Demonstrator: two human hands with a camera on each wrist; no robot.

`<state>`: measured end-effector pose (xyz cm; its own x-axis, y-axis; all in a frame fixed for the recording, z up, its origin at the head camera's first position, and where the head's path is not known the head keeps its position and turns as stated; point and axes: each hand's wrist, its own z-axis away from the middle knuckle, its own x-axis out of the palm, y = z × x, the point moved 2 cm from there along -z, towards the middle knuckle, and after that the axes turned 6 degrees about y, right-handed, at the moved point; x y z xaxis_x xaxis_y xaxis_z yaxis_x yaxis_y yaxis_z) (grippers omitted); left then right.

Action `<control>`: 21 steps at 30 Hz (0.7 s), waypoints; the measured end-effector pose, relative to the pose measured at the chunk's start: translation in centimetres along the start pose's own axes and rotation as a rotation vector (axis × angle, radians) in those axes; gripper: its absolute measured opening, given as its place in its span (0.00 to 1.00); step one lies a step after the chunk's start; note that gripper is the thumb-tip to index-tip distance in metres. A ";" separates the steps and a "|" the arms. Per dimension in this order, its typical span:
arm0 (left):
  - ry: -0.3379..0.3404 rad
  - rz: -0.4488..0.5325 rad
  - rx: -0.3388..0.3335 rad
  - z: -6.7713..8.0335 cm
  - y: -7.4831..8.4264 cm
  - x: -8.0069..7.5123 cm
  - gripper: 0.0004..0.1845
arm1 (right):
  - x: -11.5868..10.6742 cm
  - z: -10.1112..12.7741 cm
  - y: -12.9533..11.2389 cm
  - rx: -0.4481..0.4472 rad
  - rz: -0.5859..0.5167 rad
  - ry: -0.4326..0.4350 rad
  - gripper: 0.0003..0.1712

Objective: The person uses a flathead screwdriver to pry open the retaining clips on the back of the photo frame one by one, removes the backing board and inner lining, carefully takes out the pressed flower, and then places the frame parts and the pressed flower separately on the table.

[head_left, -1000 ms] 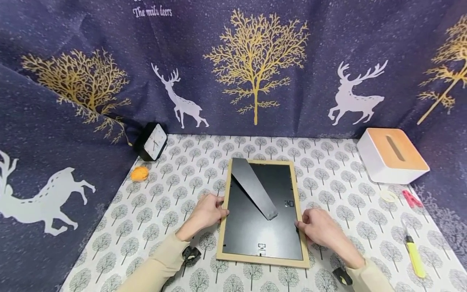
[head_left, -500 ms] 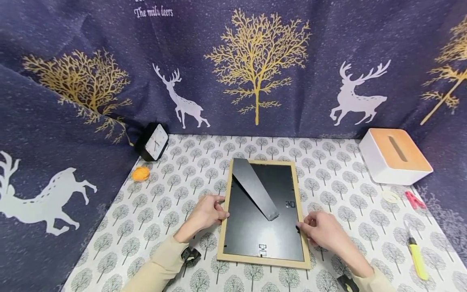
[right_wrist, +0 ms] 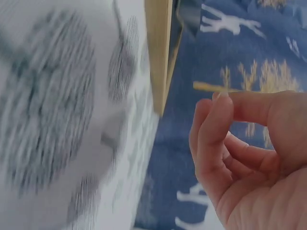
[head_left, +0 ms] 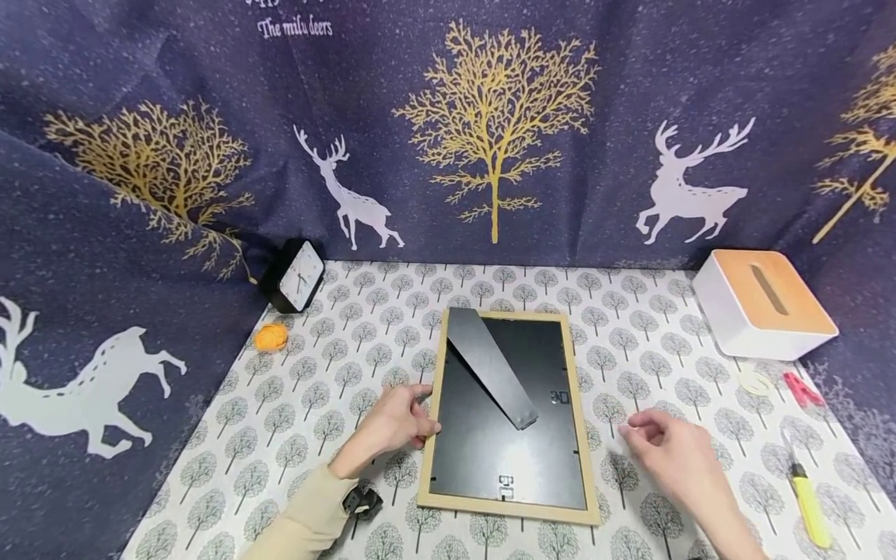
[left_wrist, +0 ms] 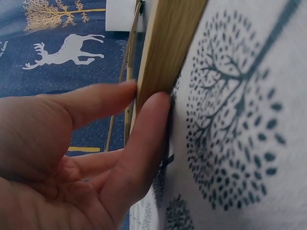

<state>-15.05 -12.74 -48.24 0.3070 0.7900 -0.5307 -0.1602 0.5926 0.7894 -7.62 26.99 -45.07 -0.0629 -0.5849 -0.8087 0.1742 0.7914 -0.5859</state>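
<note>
At the near edge of the tabletop (head_left: 329, 373), two bare hands flank a picture frame (head_left: 505, 504) lying face-down, black backing up. The left hand (head_left: 395, 421) is on the frame's left rail; the left wrist view shows thumb and a fingertip (left_wrist: 151, 124) pressed against the wooden edge, fingers fairly straight, a light touch and no closed grip. The right hand (head_left: 675, 451) is just off the frame's right side, apart from it, fingers loosely curled and holding nothing; the right wrist view confirms a gap between fingers and wood. The frame sits in the middle of the tabletop, its black stand leg (head_left: 491, 367) angled across the backing. Towards the right edge lies a yellow-handled tool (head_left: 808, 498), with a red clip (head_left: 800, 388) and a pale ring (head_left: 754, 382) beyond it. Towards the left edge there's a small orange ball (head_left: 270, 337). At the far left corner stands a black clock (head_left: 294, 274); at the far right corner, a white tissue box (head_left: 763, 303) with a wooden top.
</note>
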 end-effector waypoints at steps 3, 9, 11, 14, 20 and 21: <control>-0.016 -0.013 -0.012 0.1 -0.1 0.0 0.46 | -1.4 0.3 1.5 0.003 0.047 0.102 0.19; -0.004 -0.015 -0.008 0.1 -0.1 -0.2 0.46 | -4.0 0.3 4.5 0.006 0.142 0.281 0.19; -0.006 -0.005 -0.011 0.1 0.0 -0.2 0.46 | -4.7 0.4 5.7 0.039 0.169 0.301 0.21; -0.010 -0.002 -0.007 0.1 -0.1 -0.1 0.46 | -5.7 0.6 8.0 0.133 0.209 0.296 0.25; -0.014 -0.029 0.005 0.0 -0.1 0.0 0.46 | -6.8 1.3 12.2 0.347 0.269 0.233 0.39; -0.014 -0.029 0.004 0.0 -0.1 0.0 0.46 | -7.0 1.3 12.7 0.356 0.284 0.224 0.41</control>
<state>-15.09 -12.84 -48.34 0.3250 0.7698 -0.5493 -0.1472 0.6149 0.7747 -3.67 40.95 -46.80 -0.1665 -0.2720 -0.9478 0.5365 0.7815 -0.3185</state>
